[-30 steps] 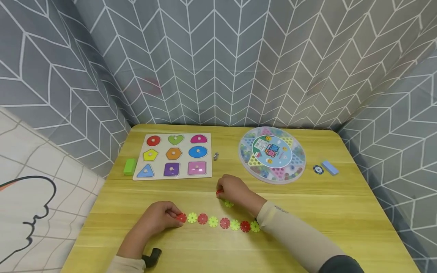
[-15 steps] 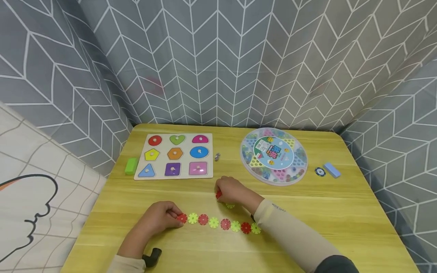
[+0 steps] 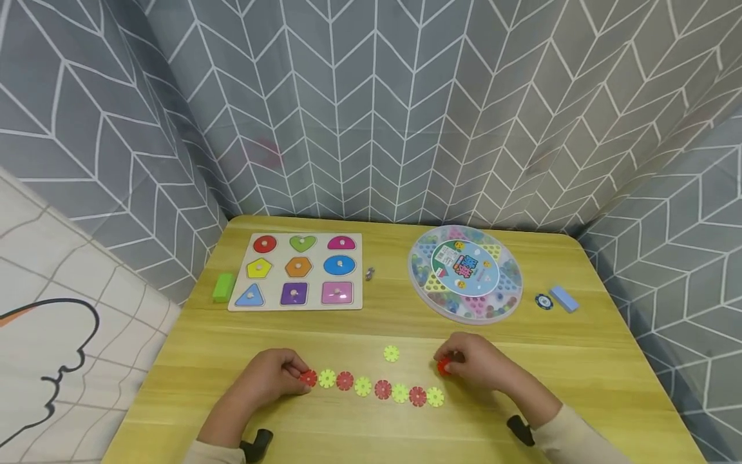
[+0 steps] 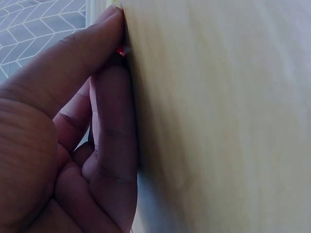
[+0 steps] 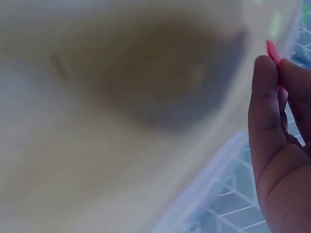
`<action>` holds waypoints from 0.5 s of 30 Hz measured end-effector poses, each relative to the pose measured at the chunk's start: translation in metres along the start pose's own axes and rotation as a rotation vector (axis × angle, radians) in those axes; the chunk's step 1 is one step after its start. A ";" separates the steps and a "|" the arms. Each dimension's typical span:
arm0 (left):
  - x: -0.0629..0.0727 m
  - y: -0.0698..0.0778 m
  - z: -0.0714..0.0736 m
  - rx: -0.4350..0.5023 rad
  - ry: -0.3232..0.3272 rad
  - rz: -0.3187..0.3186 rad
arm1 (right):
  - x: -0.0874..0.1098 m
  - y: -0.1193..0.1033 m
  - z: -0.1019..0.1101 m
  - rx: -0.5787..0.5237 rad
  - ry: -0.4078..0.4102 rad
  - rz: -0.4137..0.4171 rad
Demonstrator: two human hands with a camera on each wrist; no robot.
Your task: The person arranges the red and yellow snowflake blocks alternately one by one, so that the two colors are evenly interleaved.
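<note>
A row of notched plastic flower discs, red alternating with yellow-green, lies across the table, a yellow-green disc near its middle. My left hand pinches the red disc at the row's left end; in the left wrist view only a speck of red shows by the fingertips. Above the table, past the row's right end, my right hand pinches a loose red disc between thumb and fingers. A single yellow-green disc lies behind the row, between the hands.
Behind the discs are a shape puzzle board, a green block and a small metallic piece. Farther right lie a round marble game board, a poker chip and a blue block. Patterned curtains surround the table.
My right hand has lifted the red disc away and moved right and nearer, uncovering the single yellow-green disc. The left hand stays at the row's end.
</note>
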State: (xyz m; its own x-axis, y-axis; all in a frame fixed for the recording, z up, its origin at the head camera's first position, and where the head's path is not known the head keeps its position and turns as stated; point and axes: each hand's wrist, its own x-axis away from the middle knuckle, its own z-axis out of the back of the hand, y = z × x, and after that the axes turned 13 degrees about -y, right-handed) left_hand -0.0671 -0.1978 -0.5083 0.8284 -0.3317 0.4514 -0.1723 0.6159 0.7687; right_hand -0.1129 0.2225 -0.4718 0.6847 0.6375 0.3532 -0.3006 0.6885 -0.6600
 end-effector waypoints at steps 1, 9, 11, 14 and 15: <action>0.000 0.001 0.000 -0.003 0.001 0.007 | 0.009 0.004 -0.004 -0.012 -0.015 -0.020; -0.002 0.004 0.001 -0.001 0.014 0.067 | 0.024 0.006 -0.030 0.013 0.030 -0.004; -0.002 0.004 0.000 -0.005 0.013 0.067 | 0.022 0.004 -0.031 0.049 0.047 -0.012; -0.003 0.004 -0.001 -0.008 0.012 0.065 | 0.017 -0.002 -0.027 0.079 0.058 -0.030; -0.003 0.004 -0.001 -0.009 0.010 0.062 | 0.015 -0.005 -0.024 0.090 0.066 -0.041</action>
State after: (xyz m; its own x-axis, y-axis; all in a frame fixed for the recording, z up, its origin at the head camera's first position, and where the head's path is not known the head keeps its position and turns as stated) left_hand -0.0697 -0.1934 -0.5070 0.8217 -0.2850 0.4934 -0.2188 0.6418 0.7350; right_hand -0.0851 0.2205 -0.4789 0.7391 0.5862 0.3318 -0.3280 0.7434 -0.5829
